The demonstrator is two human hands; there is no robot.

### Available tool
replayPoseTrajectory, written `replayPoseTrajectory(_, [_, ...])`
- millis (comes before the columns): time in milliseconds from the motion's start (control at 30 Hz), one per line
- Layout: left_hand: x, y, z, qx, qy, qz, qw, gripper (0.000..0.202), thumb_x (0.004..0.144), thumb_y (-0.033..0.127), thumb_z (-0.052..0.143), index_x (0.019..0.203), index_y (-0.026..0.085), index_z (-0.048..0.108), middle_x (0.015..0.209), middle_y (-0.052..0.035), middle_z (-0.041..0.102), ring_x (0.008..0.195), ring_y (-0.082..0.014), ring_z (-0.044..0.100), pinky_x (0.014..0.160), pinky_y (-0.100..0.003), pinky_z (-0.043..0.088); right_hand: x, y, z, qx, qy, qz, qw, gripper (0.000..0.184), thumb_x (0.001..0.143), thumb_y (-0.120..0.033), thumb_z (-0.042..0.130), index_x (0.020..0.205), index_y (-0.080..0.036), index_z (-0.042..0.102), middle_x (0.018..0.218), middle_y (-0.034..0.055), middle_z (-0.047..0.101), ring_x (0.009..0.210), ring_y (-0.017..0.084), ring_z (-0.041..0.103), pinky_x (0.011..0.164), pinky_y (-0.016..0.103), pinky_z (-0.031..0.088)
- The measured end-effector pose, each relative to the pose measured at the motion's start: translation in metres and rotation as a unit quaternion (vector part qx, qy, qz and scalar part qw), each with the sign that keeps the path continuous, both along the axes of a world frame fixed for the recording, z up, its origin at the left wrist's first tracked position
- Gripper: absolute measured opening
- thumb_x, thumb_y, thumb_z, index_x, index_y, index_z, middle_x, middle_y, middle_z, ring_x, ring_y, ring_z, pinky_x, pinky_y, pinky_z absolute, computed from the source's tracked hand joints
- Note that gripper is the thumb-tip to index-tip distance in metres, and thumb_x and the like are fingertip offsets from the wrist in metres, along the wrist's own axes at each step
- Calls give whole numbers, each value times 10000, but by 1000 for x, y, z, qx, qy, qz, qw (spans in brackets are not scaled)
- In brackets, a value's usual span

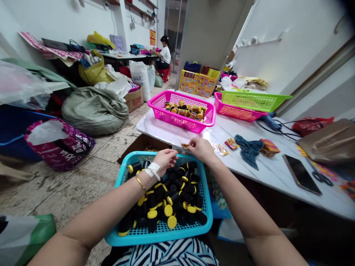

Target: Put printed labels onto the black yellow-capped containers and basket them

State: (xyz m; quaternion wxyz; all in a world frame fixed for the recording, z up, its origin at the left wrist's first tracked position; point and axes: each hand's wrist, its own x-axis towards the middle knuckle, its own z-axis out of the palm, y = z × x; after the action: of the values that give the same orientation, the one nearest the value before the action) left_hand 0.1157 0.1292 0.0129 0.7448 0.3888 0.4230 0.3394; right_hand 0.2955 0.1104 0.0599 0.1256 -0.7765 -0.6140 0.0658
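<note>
A turquoise basket (pixel 163 233) rests on my lap, holding several black tubes with yellow caps (pixel 166 205). Above its far rim my left hand (pixel 165 158) and my right hand (pixel 200 147) meet at the white table's edge. Both pinch a small, thin piece between the fingertips; it is too small to name. A pink basket (pixel 155 107) with several labelled yellow-capped tubes (pixel 185 110) stands further back on the table.
On the table (pixel 230 129) lie small wrappers (pixel 220 149), a blue cloth (pixel 249 151), a phone (pixel 301 174), scissors (pixel 321 177), a brown bag, and a green basket (pixel 251 99) stacked on a pink one. Sacks and bags cover the floor at left. A person sits far back.
</note>
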Motion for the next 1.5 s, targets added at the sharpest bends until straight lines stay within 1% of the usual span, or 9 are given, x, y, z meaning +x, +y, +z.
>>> replayPoseTrajectory(200, [-2,-7,13,10,-1,-5,1000,269,710,288,817,822,117,643,728,-24,647,514,-62,525,444,-172,379,-16,-18,-4,42,41,19,998,162,862,-319,603,774,-194,658,779,38,706,741,165,627,657,254,408])
replayPoseTrajectory(467, [-54,-69,3,71,7,-17,997,280,664,340,840,734,122,679,652,23,597,535,-54,462,502,-186,345,-87,-110,-39,167,275,92,942,117,832,-280,627,754,-212,573,724,-9,614,675,141,551,674,269,429])
replayPoseTrajectory(533, [-71,-86,-4,61,24,-27,997,259,690,343,819,749,121,701,636,23,594,533,-56,444,508,-193,327,-92,-125,-46,98,413,81,902,169,804,-339,693,874,-212,606,813,11,664,719,149,587,677,269,460])
replayPoseTrajectory(633, [-88,-106,-10,53,57,-65,995,242,732,333,784,829,115,743,677,-3,635,562,-72,472,533,-208,343,-89,-136,-57,-47,631,35,773,408,794,-443,718,1114,-209,621,950,42,717,601,110,570,538,240,442])
replayPoseTrajectory(767, [-96,-116,-7,85,71,-88,990,556,759,286,755,1280,136,635,763,-7,677,640,-111,567,615,-243,433,-86,-138,-71,-159,726,35,668,446,768,-442,761,1133,-200,679,877,25,721,512,73,520,463,207,374])
replayPoseTrajectory(933, [-98,-113,-3,150,152,-65,975,546,780,275,709,1287,121,577,761,-9,673,685,-147,623,685,-295,496,-90,-140,-80,-130,688,12,714,272,762,-430,794,770,-177,695,667,-14,659,497,63,460,441,189,304])
replayPoseTrajectory(1100, [-100,-111,-6,156,160,-94,970,360,794,289,693,1112,141,611,738,-11,676,648,-148,623,616,-275,491,-99,-142,-75,-94,664,26,741,271,804,-446,753,779,-188,673,670,-31,636,529,73,466,489,198,355])
replayPoseTrajectory(1300, [-98,-130,2,236,180,63,953,120,860,276,655,906,165,648,741,-3,651,657,-115,590,606,-227,474,-109,-146,-78,5,649,-7,760,330,861,-485,684,734,-181,693,685,-4,658,633,120,555,627,242,447])
replayPoseTrajectory(1500, [-101,-152,4,304,207,61,928,170,904,267,618,820,159,719,750,-34,678,632,-120,571,569,-237,445,-112,-150,-74,16,611,8,791,428,919,-511,598,670,-181,706,668,20,680,650,141,590,638,251,462])
